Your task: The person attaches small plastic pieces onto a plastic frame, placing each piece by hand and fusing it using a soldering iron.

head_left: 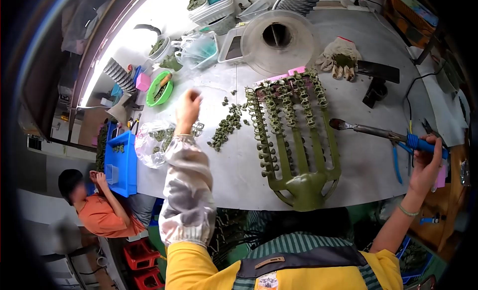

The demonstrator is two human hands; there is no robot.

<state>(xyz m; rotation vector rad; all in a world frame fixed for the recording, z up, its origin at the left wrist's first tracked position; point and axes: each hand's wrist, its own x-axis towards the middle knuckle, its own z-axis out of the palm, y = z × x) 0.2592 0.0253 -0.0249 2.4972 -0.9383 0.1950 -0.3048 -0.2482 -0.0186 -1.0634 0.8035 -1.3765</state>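
My left hand (188, 109) is raised over the grey table, its fingers curled together and blurred; what they hold, if anything, is too small to tell. To its right lies a loose pile of small green pieces (227, 126). My right hand (429, 163) is wrapped around the blue handle of a soldering-iron-like tool (371, 130), whose metal tip points left. Between my hands stands a green branched wax-like frame (302, 183), with rows of small green pieces along its arms. A plastic bag (155, 144) with green pieces lies below my left hand.
A green bowl (152, 92) and plastic tubs (214, 13) stand at the back left. A clear round hood (254, 41) sits behind the frame, gloves (341, 56) beside it. Blue-handled pliers (397, 165) lie near my right hand. A co-worker (107, 210) sits left by a blue tray (130, 163).
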